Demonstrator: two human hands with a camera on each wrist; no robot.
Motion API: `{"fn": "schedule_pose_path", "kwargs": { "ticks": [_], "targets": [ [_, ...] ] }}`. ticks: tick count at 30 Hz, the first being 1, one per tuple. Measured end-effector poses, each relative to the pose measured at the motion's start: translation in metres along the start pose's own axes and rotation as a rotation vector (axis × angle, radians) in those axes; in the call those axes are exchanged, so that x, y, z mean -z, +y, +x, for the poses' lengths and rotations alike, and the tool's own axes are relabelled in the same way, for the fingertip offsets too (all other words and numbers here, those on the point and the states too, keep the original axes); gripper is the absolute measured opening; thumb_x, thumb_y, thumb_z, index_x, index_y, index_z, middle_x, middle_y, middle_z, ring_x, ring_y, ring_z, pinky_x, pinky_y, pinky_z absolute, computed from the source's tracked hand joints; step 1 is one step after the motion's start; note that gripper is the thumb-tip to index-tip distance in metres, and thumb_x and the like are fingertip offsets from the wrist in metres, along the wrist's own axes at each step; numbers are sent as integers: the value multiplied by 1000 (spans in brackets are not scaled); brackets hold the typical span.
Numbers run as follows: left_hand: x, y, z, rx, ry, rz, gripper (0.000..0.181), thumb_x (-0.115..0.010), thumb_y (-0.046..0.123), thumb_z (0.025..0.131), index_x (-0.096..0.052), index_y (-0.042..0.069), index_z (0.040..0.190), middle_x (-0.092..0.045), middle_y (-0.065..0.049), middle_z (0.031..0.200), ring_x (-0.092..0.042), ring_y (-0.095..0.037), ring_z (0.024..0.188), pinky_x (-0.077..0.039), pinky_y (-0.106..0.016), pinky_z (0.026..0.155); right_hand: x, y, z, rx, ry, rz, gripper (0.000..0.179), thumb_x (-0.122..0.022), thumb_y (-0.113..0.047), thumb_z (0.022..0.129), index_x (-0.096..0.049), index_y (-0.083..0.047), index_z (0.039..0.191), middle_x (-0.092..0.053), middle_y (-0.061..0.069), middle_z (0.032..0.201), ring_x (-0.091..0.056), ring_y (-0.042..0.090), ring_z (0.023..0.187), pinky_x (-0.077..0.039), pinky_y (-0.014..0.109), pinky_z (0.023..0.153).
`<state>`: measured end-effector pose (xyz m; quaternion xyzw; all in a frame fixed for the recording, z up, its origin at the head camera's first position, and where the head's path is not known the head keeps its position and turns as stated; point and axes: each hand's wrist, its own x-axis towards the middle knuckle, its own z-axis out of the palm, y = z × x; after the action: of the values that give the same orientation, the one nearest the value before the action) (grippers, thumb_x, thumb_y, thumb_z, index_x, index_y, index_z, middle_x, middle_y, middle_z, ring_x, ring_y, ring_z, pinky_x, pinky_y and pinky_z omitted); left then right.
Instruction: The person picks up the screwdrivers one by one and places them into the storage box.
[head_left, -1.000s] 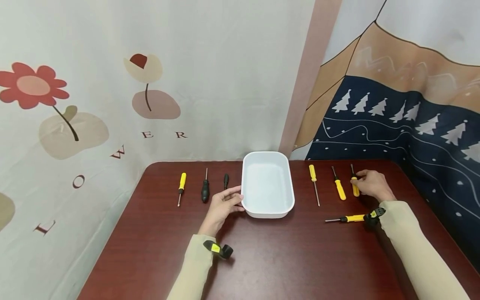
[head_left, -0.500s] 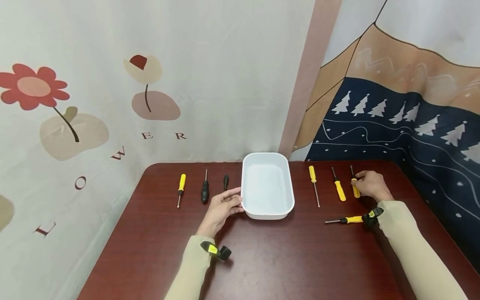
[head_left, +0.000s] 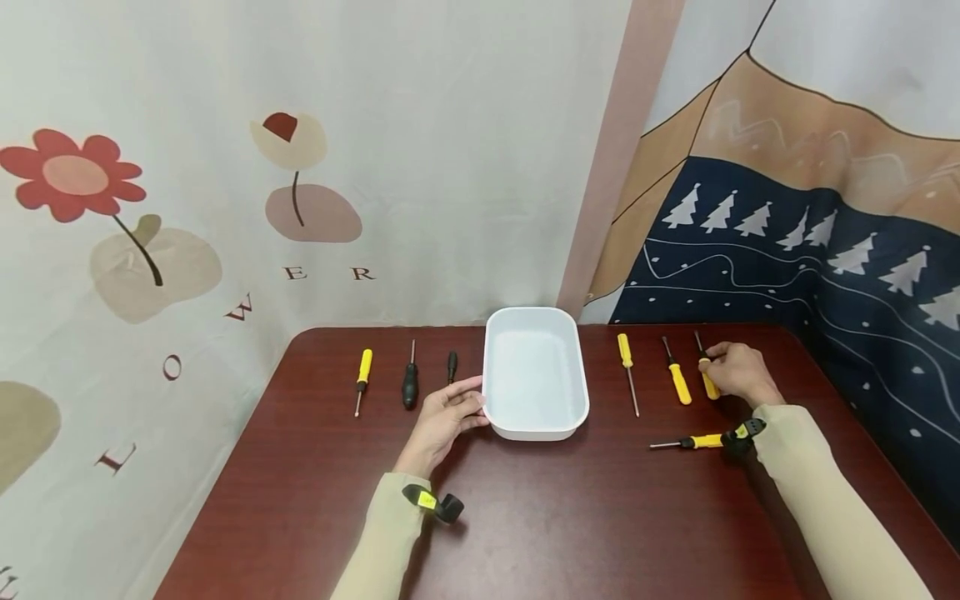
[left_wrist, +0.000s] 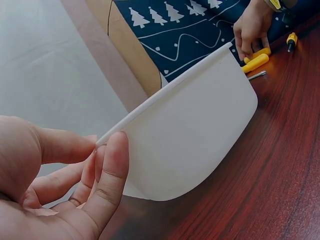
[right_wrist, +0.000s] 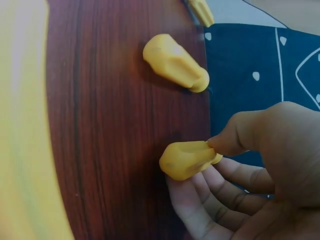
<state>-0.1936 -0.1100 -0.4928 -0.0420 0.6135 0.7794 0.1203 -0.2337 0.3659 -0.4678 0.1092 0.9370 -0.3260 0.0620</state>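
Observation:
My left hand (head_left: 444, 417) pinches the left rim of a white rectangular basin (head_left: 536, 375), its thumb on the rim and its fingers under it, as the left wrist view shows. At the far right, my right hand (head_left: 741, 371) pinches the yellow handle of a screwdriver (right_wrist: 187, 160) that lies on the table, its shaft pointing to the back. Just left of that hand lies a second yellow-handled screwdriver (head_left: 679, 383). Another screwdriver (head_left: 705, 441) lies crosswise in front, its handle end hidden behind the right wrist's camera.
A thin yellow screwdriver (head_left: 627, 354) lies right of the basin. To the left are a yellow screwdriver (head_left: 364, 367), a black one (head_left: 409, 387), and a small black-handled one (head_left: 452, 364) partly behind the left hand. The brown table (head_left: 570, 517) meets a printed curtain (head_left: 450, 167) at the back.
The right hand and the screwdriver in its fingers have shifted very slightly left, the tip tilting further left. The left hand stays on the basin's rim. The head view has moved a little.

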Motion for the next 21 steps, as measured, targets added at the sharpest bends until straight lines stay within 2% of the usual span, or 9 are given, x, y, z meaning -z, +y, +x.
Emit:
{"fn": "schedule_pose_path", "kwargs": {
  "ticks": [6,21],
  "targets": [
    [0,0,0,4,6,-4,43,-64,-8,94,-61,-2,137,-68,-6,96,-65,-14,77,-62,-24,70,-2,-3,-1,30,36,-19,45,-60,-21,100,-54,13,130,-64,25,104,-63,24,78,-59,29,62],
    [2,-1,1,-8,-13,9,43,-65,-6,95,-61,-2,137,-66,-8,98,-65,-14,77,-63,-25,70,-4,-22,-11,85,63,-7,45,-63,-21,99,-55,11,130,-65,26,108,-63,24,78,-57,26,61]
  ]
}}
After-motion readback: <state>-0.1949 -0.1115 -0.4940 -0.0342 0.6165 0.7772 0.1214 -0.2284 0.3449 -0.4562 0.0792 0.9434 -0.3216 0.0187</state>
